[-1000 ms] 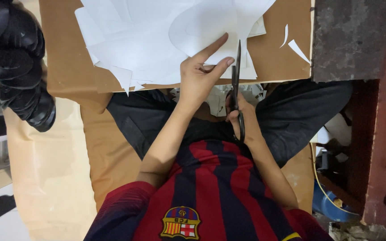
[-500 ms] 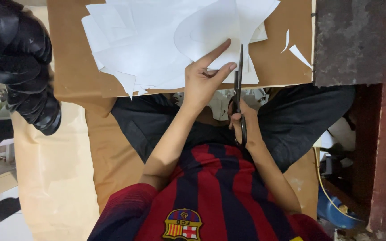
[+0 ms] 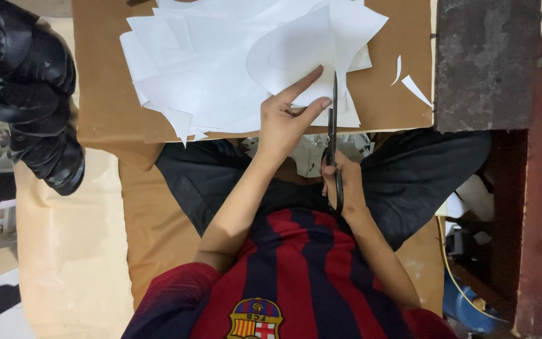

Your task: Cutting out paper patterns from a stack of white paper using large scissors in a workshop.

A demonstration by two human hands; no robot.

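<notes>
My left hand (image 3: 286, 122) pinches the near edge of a white paper sheet (image 3: 296, 56) with a curved outline, thumb and forefinger spread along it. My right hand (image 3: 340, 182) grips long black scissors (image 3: 333, 125), whose blades point away from me into the sheet's right side. The sheet lies on top of a loose pile of white paper pieces (image 3: 189, 75) spread over a brown cardboard board (image 3: 101, 107). Small paper scraps (image 3: 305, 154) lie in my lap below the board's edge.
A black padded object (image 3: 32, 94) hangs at the upper left. A dark worn slab (image 3: 484, 63) sits right of the board, with two white offcuts (image 3: 409, 81) beside it. Brown paper sheets (image 3: 70, 251) cover the floor at left. Clutter and a blue object (image 3: 465, 307) lie at right.
The view has shifted slightly; my left thumb and forefinger stay on the sheet while the scissors sit a little deeper along the sheet's right side.
</notes>
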